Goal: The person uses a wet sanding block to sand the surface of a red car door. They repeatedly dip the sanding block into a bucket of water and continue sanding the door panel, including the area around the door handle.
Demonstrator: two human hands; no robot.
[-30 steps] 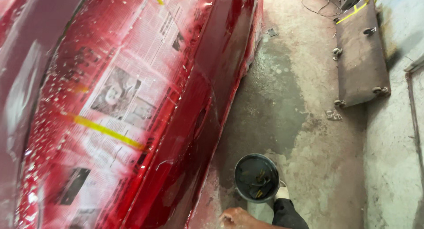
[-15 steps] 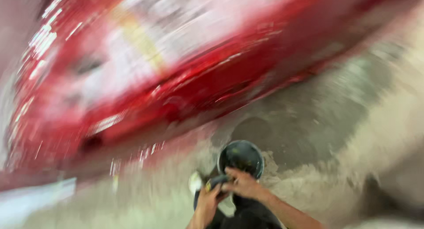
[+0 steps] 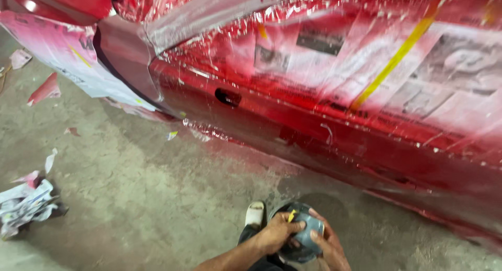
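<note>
Low in the head view, my left hand (image 3: 276, 232) and my right hand (image 3: 328, 248) both clasp a round grey-blue object (image 3: 309, 225), which looks like a lid or a small can. A yellow scrap (image 3: 291, 216) sticks out by my left fingers. Whether a container sits under it I cannot tell. My foot in a white sandal (image 3: 255, 214) stands just to the left. Right behind rises the side of a glossy red car (image 3: 314, 130). Its windows are masked with newspaper (image 3: 444, 77) and a strip of yellow tape (image 3: 397, 56).
A dark handle recess (image 3: 228, 97) shows in the car door. Crumpled newspaper (image 3: 26, 205) lies on the concrete floor (image 3: 146, 198) at the left, with red-stained paper scraps (image 3: 46, 89) farther back. More masked paper (image 3: 63, 56) hangs off the car's end.
The view has swung along the car's side. One hand was by the dark round container a second ago; now both hands grip the round grey-blue object.
</note>
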